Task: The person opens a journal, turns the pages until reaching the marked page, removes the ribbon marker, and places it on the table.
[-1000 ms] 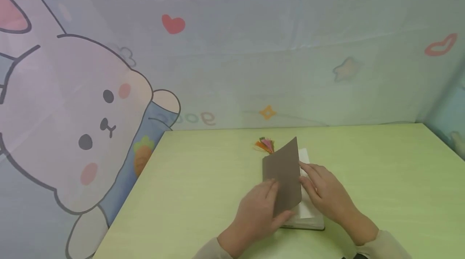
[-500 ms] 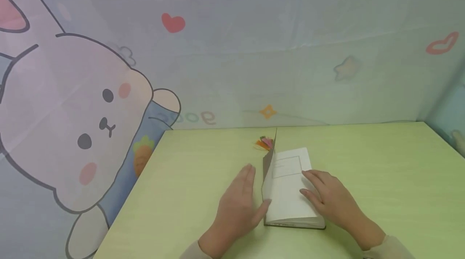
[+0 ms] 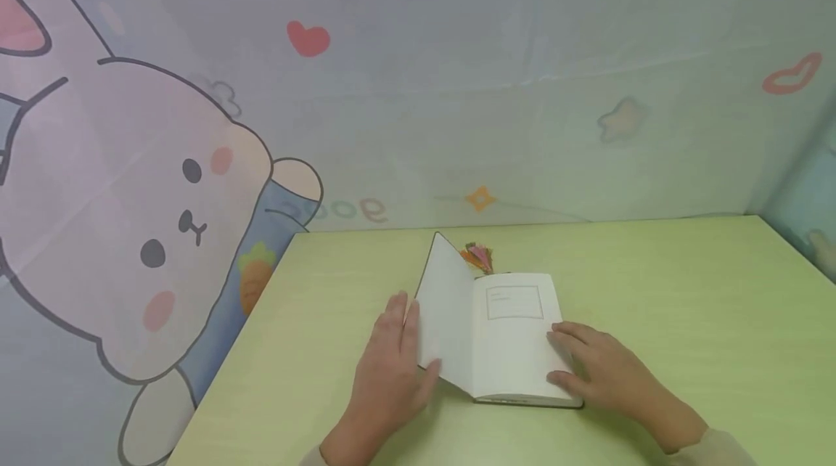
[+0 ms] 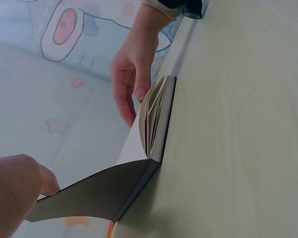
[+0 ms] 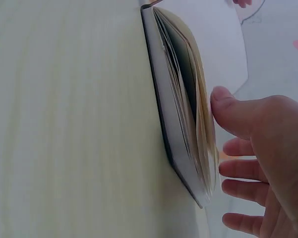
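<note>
A notebook (image 3: 516, 353) lies on the table with its front cover (image 3: 447, 313) raised and tilted to the left, white inside and dark outside. The first page bears a printed box near its top. My left hand (image 3: 388, 361) is at the cover's outer edge, fingers straight and thumb over the lower corner; in the left wrist view the thumb touches the cover's edge. My right hand (image 3: 607, 372) rests at the right edge of the pages, fingers relaxed. In the right wrist view its thumb (image 5: 225, 101) touches the page block, whose leaves fan apart slightly.
A tassel (image 3: 480, 257) in orange, pink and green lies beyond the notebook's top edge. The pale green table (image 3: 692, 306) ends at a cloth backdrop (image 3: 424, 88) printed with a rabbit, hearts and stars.
The cover has swung from over the pages to the left, baring the first page. My left hand has moved left with it. My right hand has shifted slightly down and right along the page edge.
</note>
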Demonstrator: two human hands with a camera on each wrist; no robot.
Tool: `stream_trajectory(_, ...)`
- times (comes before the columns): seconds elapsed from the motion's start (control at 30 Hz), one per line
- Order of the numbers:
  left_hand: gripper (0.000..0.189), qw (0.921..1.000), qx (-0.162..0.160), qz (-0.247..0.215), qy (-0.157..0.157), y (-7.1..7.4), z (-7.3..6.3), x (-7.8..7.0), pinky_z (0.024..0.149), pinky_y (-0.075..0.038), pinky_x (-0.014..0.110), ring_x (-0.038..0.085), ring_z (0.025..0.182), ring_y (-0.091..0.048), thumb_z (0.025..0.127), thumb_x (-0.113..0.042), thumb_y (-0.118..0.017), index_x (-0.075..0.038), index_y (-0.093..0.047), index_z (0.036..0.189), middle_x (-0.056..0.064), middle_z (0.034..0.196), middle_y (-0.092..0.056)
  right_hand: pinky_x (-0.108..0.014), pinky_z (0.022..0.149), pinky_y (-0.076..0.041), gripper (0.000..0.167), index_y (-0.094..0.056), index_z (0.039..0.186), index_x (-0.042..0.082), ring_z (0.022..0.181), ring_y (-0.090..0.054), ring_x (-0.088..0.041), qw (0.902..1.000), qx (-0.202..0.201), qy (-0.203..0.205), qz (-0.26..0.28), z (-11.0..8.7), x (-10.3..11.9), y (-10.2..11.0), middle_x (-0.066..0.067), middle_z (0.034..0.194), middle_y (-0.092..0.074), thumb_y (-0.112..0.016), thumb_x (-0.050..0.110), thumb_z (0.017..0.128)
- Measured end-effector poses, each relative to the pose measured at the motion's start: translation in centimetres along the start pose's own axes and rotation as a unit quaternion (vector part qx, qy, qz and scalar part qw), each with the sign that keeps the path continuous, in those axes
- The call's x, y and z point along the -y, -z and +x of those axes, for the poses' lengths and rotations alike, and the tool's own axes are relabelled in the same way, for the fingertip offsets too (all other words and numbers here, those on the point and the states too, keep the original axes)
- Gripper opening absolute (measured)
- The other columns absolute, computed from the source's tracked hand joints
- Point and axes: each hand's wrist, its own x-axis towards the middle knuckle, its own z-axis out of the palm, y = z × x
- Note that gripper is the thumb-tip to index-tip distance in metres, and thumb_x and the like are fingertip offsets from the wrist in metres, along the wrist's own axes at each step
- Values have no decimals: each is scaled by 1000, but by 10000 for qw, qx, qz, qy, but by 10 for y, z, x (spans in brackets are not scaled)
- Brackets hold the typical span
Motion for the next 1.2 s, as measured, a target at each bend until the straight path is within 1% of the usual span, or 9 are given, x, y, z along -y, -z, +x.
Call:
stream_trajectory(0.17, 74, 9990, 429, 108, 66, 1, -8, 6, 100, -35, 51, 41, 130, -32, 75, -29, -67, 12, -41, 131, 31, 139, -35, -46, 82, -48, 58, -62, 117, 3, 105, -57, -30, 9994, 343, -78, 49, -4, -2, 1, -11, 120, -59, -69, 46, 79)
stream_trajectory(0.33, 70, 9930, 1134, 284, 187, 1, -16, 10, 103, -31, 50, 39, 133, -28, 82, -32, -61, 10, -38, 134, 28, 141, -34, -45, 82, -49, 61, -62, 117, 4, 106, -58, -29, 9992, 411, -9, 22, -7, -5, -1, -10, 120, -59, -69, 49, 78)
stream_trajectory(0.47, 70, 9846, 1704, 326, 200, 0, -21, 12, 105, -28, 50, 38, 134, -26, 87, -33, -57, 10, -34, 137, 26, 143, -31, -44, 82, -49, 62, -62, 117, 3, 106, -57, -28, 9990, 435, 39, 17, -8, -7, -2, -10, 120, -59, -69, 50, 77)
stream_trajectory(0.63, 64, 9738, 2257, 125, 233, -5, -27, 15, 106, -27, 48, 36, 135, -27, 92, -32, -51, 8, -34, 138, 22, 145, -32, -44, 83, -48, 65, -60, 119, 2, 107, -57, -29, 9982, 582, 27, 112, -10, -8, 1, -9, 123, -58, -68, 52, 77)
stream_trajectory(0.73, 59, 9640, 2641, -71, 307, -9, -30, 16, 106, -27, 47, 35, 134, -28, 94, -31, -47, 7, -36, 138, 20, 145, -33, -44, 84, -48, 66, -59, 121, 3, 108, -56, -29, 9975, 686, 11, 172, -12, -8, 3, -9, 124, -57, -67, 52, 77)
stream_trajectory(0.83, 56, 9511, 3049, -237, 443, -13, -33, 16, 106, -28, 46, 34, 134, -28, 97, -31, -42, 6, -36, 139, 19, 146, -32, -44, 83, -48, 69, -58, 123, 4, 108, -56, -29, 9970, 749, -3, 215, -13, -10, 3, -9, 125, -56, -68, 53, 76)
stream_trajectory(0.93, 55, 9414, 3301, -349, 591, -16, -34, 16, 105, -29, 45, 33, 134, -28, 98, -31, -38, 5, -35, 139, 19, 146, -31, -45, 84, -47, 70, -57, 126, 5, 109, -55, -30, 9964, 790, -50, 290, -12, -10, 3, -9, 126, -56, -68, 52, 76)
stream_trajectory(0.97, 55, 9396, 3343, -373, 627, -17, -35, 16, 105, -30, 45, 33, 134, -29, 98, -31, -38, 5, -35, 139, 19, 146, -32, -45, 84, -47, 70, -57, 126, 5, 109, -55, -30, 9964, 795, -48, 304, -12, -9, 3, -10, 126, -56, -68, 52, 76)
stream_trajectory(1.2, 55, 9342, 3444, -465, 807, -20, -36, 15, 102, -35, 44, 31, 132, -33, 99, -33, -36, 5, -37, 138, 18, 144, -35, -44, 83, -48, 64, -63, 119, 4, 108, -56, -30, 9968, 750, 155, 214, -11, -11, 2, -11, 124, -57, -66, 52, 77)
